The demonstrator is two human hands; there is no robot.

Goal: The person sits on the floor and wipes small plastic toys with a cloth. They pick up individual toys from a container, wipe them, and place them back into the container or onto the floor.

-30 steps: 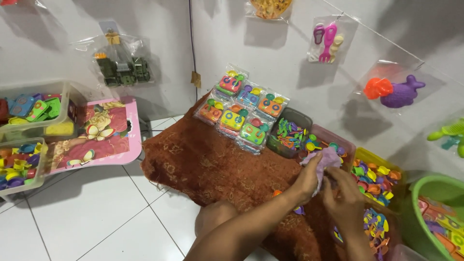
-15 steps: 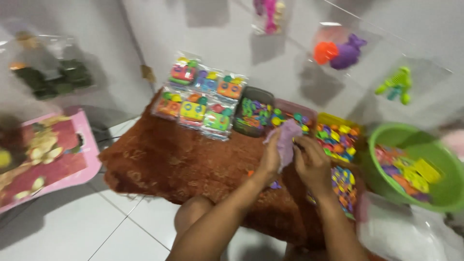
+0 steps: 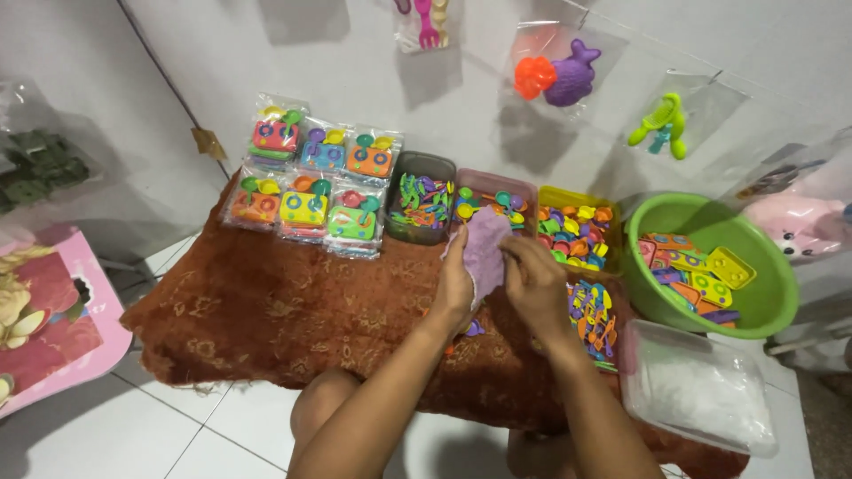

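Hidden and cut-off parts around the brown rug

The left hand [image 3: 455, 288] and right hand [image 3: 535, 286] cover a big part of the purple lump [image 3: 485, 248], so its lower edge cannot be seen. Under the hands, small coloured pieces [image 3: 593, 321] on the brown rug [image 3: 266, 310] are partly hidden. Left of the rug, the pink board [image 3: 53, 310] is cut by the picture edge. Right of the rug, the pink toy [image 3: 799, 222] in a bag is cut off too. The clear box [image 3: 697, 390] shows blurred white contents.
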